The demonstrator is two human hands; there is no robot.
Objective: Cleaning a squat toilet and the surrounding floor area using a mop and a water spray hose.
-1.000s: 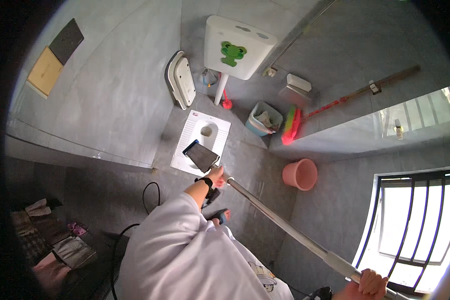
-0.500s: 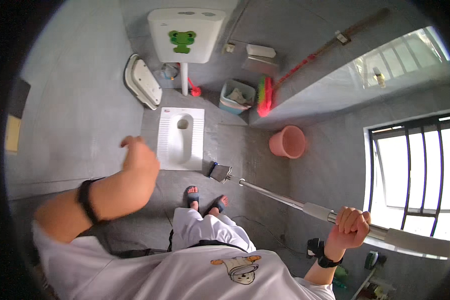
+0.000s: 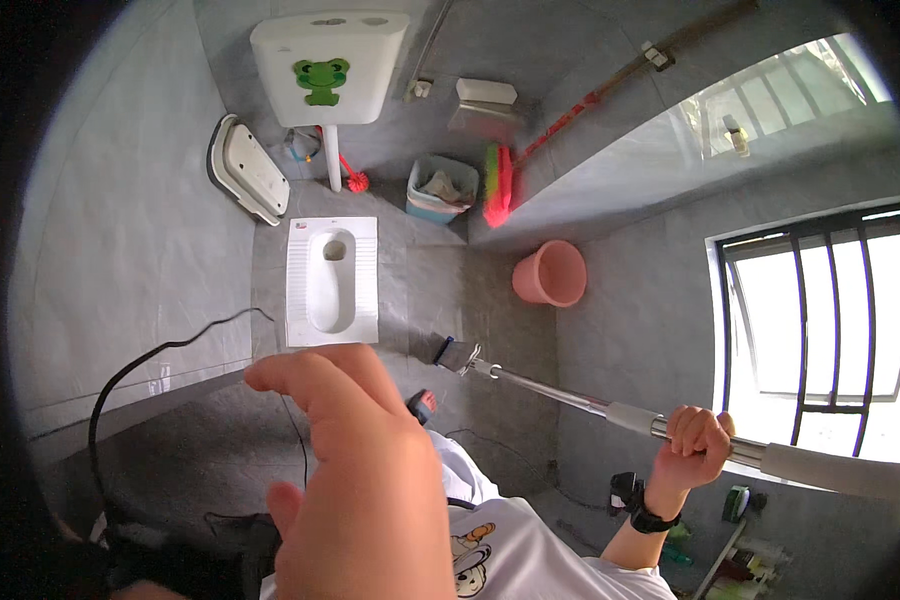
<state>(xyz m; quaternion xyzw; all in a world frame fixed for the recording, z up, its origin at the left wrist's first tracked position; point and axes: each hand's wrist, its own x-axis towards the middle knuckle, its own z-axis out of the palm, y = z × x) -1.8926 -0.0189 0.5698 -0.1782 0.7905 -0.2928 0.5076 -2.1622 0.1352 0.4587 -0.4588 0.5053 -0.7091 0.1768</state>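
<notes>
My right hand point(image 3: 694, 443) is closed round the chrome pole of a mop point(image 3: 555, 393), between two pale grip sleeves. The pole slants down to the left, and its small grey head with a blue edge is low near the floor. My left hand point(image 3: 365, 470) is raised close to the camera and looks large. Its fingers point up and to the left, with the thumb apart, and nothing shows in it. It hides part of my body and one foot. A black cable point(image 3: 135, 365) curves through the view left of this hand.
A white squat toilet point(image 3: 332, 285) is set in the grey floor, below a cistern point(image 3: 330, 75). Around it are a baby bath-like white tub point(image 3: 253, 170), a red brush point(image 3: 357, 181), a bin point(image 3: 442, 205), a broom point(image 3: 500, 185) and a pink bucket point(image 3: 560, 275). A barred window point(image 3: 820, 320) is at right.
My left hand has come from the left toward the middle and nearer the camera. The view has shifted a little. A black cable now shows at left. My right hand keeps its hold on the mop.
</notes>
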